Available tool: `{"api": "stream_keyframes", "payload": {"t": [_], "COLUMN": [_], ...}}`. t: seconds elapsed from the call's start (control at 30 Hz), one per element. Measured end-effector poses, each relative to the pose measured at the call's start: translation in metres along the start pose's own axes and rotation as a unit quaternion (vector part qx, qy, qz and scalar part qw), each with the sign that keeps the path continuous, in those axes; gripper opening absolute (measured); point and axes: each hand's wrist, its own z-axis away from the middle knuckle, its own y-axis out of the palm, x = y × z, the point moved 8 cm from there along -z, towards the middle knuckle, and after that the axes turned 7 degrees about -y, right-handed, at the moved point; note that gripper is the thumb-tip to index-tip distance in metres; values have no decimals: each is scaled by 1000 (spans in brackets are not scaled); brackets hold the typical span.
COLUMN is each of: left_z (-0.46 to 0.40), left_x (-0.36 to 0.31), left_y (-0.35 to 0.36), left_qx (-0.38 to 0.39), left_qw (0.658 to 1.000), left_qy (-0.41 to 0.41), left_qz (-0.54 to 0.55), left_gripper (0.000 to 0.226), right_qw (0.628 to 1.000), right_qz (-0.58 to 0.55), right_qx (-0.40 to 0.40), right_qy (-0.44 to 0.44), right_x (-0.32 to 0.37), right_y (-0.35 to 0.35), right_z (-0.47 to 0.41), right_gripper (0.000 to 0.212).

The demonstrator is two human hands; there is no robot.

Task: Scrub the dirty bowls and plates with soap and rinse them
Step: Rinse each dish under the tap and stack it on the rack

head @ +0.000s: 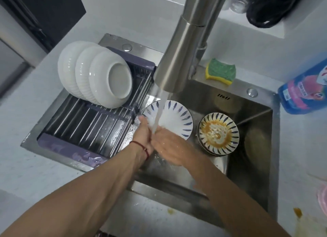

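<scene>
My left hand (144, 136) and right hand (169, 146) meet at frame center under the faucet (178, 56) stream, fingers straight, grasping nothing, just before the clean patterned plate (175, 120). A stack of dirty bowls (218, 134) sits right of it in the sink (254, 148). 3 white bowls (95, 72) lean in the rack (88, 123) at upper left; a sponge (221, 71) lies on the sink's upper rim.

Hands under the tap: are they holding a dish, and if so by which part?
Nothing is held. The left hand and right hand press together, fingers straight, in the water stream, above the patterned plate.
</scene>
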Motion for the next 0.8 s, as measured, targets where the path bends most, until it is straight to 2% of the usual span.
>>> {"api": "stream_keyframes", "payload": {"t": [0.07,0.13,0.17,0.23,0.3,0.37,0.47,0.53,0.6,0.67,0.73,0.8], "left_z": [-1,0,3,9,9,10,9,9,15,22,33,43], "left_x": [-6,-5,-5,4,11,13,2,-6,-10,-15,-18,-26], "left_y": [-7,-8,-5,3,7,15,4,-8,-10,2,19,38], "left_qx": [-6,-14,-14,-6,-5,22,12,-18,-28,-13,-3,16], "left_qw": [1000,999,1000,1000,1000,1000,1000,999,998,997,995,982], "left_qy": [-3,0,3,-4,-1,-3,-9,-16,-22,2,17,57], "left_qz": [29,29,19,17,8,0,-12,-30,-48,-72,-103,-177], "left_gripper": [73,71,71,67,57,56,77,82,77,65,49,43], "right_qw": [994,982,977,975,973,984,993,996,985,966,948,916], "right_qz": [60,121,153,165,129,72,-80,-44,65,98,76,-35], "right_qx": [-63,-133,-146,-122,-104,-91,-74,-80,-153,-237,-306,-380], "right_qy": [-69,-59,-29,87,159,134,55,-19,-51,-20,35,123], "right_x": [-2,-20,-31,-45,-45,-33,-5,8,7,-1,-1,-1], "right_y": [-13,-25,-29,-31,-28,-13,-3,-6,-12,-14,-15,-27], "right_z": [37,56,53,32,4,-26,-23,6,38,51,50,49], "right_gripper": [42,45,51,65,63,60,50,41,51,62,60,43]}}
